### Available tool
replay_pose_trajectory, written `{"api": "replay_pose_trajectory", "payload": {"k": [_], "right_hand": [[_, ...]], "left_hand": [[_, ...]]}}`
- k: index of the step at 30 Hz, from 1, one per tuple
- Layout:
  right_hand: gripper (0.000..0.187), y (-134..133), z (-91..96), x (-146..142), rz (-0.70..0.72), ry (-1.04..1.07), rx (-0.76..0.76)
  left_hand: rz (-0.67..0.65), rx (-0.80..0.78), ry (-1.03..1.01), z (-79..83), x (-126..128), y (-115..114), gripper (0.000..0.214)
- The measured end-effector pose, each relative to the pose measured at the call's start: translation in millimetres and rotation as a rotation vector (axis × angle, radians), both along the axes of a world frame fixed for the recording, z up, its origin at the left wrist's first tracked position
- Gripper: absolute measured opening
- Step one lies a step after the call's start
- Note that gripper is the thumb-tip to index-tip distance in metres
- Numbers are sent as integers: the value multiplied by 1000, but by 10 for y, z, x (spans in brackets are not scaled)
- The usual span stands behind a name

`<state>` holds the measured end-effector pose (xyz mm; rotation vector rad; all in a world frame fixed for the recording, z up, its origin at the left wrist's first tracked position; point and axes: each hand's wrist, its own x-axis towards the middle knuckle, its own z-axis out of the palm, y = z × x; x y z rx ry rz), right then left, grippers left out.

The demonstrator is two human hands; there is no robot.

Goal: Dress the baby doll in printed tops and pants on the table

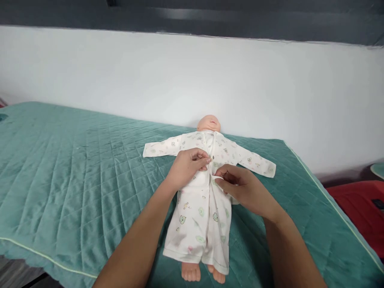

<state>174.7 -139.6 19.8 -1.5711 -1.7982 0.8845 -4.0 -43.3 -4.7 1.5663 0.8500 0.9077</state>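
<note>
A baby doll (209, 123) is lying on its back on a teal quilted cover (75, 168), close to the cover's far edge and towards its right corner. Its head is pointing at the white wall (192, 80) and its bare feet (191, 272) are reaching almost to the near edge. It is wearing a white printed romper (195, 216), with the sleeves spreading out flat to both sides.

Both hands are working at the romper's front opening, over the doll's middle. The left hand (186, 168) is resting on the chest, with its thumb and curled fingers pinching one edge of the opening. The right hand (244, 192) is sitting just below and beside it, its fingertips drawn together and pinching the other edge. The two hands are close, but not touching. Both forearms are coming in from the near edge, one on each side of the doll's legs.

Past the cover's right edge a red object (357, 208) is showing, too cropped to identify.
</note>
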Motion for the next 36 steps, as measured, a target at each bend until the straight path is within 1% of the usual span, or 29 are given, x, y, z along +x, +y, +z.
{"api": "replay_pose_trajectory", "payload": {"k": [2,4,6,8,10,13,14,16,18,21,24,28,31,34,36], "right_hand": [[17,1,-7,18,32,36,-51],[20,5,-21,18,46,25,-89],[28,7,-35,7,32,3,-104],[37,11,-47,-16,-20,9,-83],[41,32,-67,-57,-139,40,7],[33,115,-114,-157,-350,43,221],[27,155,-130,-197,-394,14,269],[21,244,-149,-281,-439,-98,295],[20,329,-141,-363,-468,-258,249],[22,429,-87,-457,-487,-473,140],[23,480,-31,-479,-455,-555,76],[15,456,-25,-371,-369,-480,43],[9,420,-71,-278,-326,-393,56],[11,424,-143,-261,-393,-311,105],[12,446,-193,-280,-465,-275,180]], "left_hand": [[-7,0,9,-7,-2,9,17],[3,-2,16,-14,4,13,17],[15,-9,16,-18,11,14,16],[21,-22,0,-16,16,14,16],[24,-38,-24,-13,18,17,17],[25,-52,-56,-19,22,29,17],[25,-55,-65,-25,25,36,17],[41,-56,-84,-41,30,50,18],[98,-43,-102,-61,34,66,18],[172,-24,-118,-91,30,97,17],[165,-24,-97,-111,13,125,18],[140,31,4,-99,-34,135,18],[97,131,107,-63,-68,121,16],[64,274,182,-36,-64,97,11],[68,345,229,-31,-36,76,6]]}}
